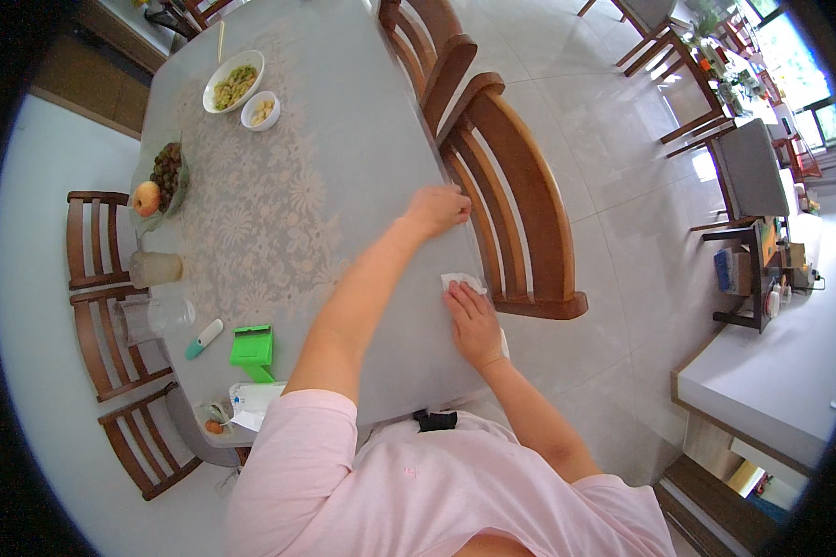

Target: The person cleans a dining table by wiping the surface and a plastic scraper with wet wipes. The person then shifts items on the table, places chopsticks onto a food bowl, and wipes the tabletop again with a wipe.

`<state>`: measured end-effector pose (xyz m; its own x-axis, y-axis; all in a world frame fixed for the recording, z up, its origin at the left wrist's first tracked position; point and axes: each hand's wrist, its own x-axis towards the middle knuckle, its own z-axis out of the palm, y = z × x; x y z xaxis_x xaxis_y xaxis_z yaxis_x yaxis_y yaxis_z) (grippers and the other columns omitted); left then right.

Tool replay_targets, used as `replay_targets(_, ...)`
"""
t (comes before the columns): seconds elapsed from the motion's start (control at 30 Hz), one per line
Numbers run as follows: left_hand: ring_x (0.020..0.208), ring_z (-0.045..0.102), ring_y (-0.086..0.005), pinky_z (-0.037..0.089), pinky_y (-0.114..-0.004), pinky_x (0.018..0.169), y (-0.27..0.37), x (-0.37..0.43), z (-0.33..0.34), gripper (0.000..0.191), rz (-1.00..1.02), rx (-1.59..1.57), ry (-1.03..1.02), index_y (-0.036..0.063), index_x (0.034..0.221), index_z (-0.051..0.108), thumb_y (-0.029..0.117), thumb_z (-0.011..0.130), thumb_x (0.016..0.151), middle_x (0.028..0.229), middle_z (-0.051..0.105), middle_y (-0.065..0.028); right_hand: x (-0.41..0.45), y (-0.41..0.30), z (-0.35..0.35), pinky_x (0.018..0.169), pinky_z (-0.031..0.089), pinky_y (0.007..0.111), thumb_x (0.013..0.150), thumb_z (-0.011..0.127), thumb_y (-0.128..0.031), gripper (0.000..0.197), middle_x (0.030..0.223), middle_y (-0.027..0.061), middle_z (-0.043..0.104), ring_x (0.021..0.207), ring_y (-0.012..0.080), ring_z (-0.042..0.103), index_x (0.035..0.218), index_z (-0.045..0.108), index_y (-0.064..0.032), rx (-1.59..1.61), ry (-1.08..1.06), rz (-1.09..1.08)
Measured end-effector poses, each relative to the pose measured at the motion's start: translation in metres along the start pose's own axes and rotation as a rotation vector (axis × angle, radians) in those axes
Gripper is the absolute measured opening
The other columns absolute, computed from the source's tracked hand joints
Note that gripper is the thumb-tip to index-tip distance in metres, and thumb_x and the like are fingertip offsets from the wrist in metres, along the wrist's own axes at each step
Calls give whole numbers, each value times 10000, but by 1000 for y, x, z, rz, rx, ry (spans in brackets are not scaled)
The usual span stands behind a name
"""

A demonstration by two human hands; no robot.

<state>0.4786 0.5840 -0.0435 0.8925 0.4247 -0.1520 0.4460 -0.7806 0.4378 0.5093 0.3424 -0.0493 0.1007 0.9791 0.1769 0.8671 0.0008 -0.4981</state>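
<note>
My left hand reaches to the long edge of the table, beside a wooden chair back. Its fingers are curled down at the edge, and whether anything is between them cannot be seen. My right hand lies palm down near the same edge, closer to my body. Its fingers press on a crumpled white tissue that shows past the fingertips. A bit of white also shows beside the wrist. A clear cover over a floral pattern appears to lie on the tabletop.
Wooden chairs stand against the right edge. Across the table are a bowl of food, a small bowl, grapes, an apple, a clear container, a green holder and a white packet.
</note>
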Motion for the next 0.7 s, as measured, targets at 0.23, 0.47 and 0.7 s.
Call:
replay_targets(0.23,796,596,-270,459,-368,666,5,-53,2,222,-343,-479,401,54,837,623,273,594,816,841,625,-110,20,4,11,985,326,471,761,499,-64,421,1294,84,471,1204,294,414,1182,512,-76,-40,-12,-31)
replay_targets(0.47,670,540,-158,437,-287,634,9,-214,-32,203,-649,-618,727,25,852,618,226,602,831,719,595,-69,138,41,34,1078,216,435,933,345,-166,370,1393,110,363,1313,324,273,1274,448,-65,-208,-18,-28)
replay_targets(0.7,721,576,-252,447,-333,646,-11,-409,-31,191,-949,-354,1018,27,857,615,208,555,863,822,612,-108,62,5,39,1045,288,400,838,425,6,389,1312,137,461,1262,284,373,1222,491,-1,-207,21,-53)
